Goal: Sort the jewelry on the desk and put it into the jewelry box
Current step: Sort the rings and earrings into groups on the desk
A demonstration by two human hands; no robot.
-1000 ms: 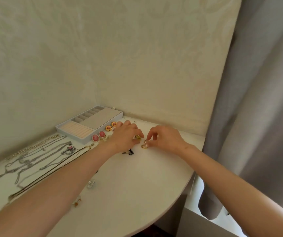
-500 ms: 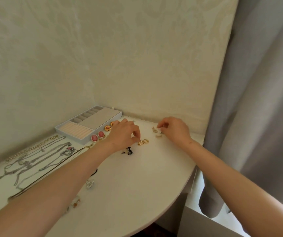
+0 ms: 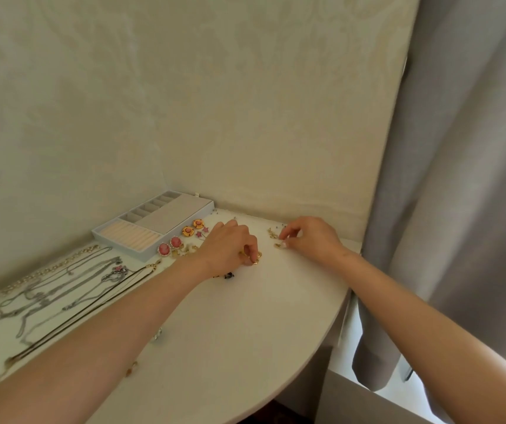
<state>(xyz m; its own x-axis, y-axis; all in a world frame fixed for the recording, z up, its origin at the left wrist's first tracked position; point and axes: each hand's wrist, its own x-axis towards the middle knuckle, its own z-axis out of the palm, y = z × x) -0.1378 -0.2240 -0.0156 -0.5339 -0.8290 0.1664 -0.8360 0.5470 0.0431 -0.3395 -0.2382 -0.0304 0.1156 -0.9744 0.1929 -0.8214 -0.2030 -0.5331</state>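
Two hands on desk (image 3: 245, 325), both at its far end near wall (image 3: 245, 117).

Left hand (image 3: 228, 249): palm down, fingers curled, thumb and forefinger tips pinching gold hoops (image 3: 254, 259), which lie on the desk surface. Count of hoops unclear, partly hidden by fingers.

Right hand (image 3: 309, 240): fingers curled, thumb and forefinger tips closed on a small gold earring (image 3: 278, 245) with a pale bit at the fingertips; earring at or just above the surface, cannot tell which. Gold piece (image 3: 272, 233) lies loose just beyond it, toward the wall.

Box (image 3: 153, 228): open, against the wall left of the left hand. Ring-roll section at its near end, a row of small compartments along the back, one long flat section at front right. No contents can be made out.

Loose on desk by the box's front edge: pink earrings (image 3: 169, 246), a pair, touching the box edge or just beside it; orange earrings (image 3: 192, 228), a pair. Black piece (image 3: 228, 275) beside the left wrist. Necklaces (image 3: 62, 280) laid out at left, well apart from the hands.

Curtain (image 3: 459, 179) hangs at right, past the desk edge.
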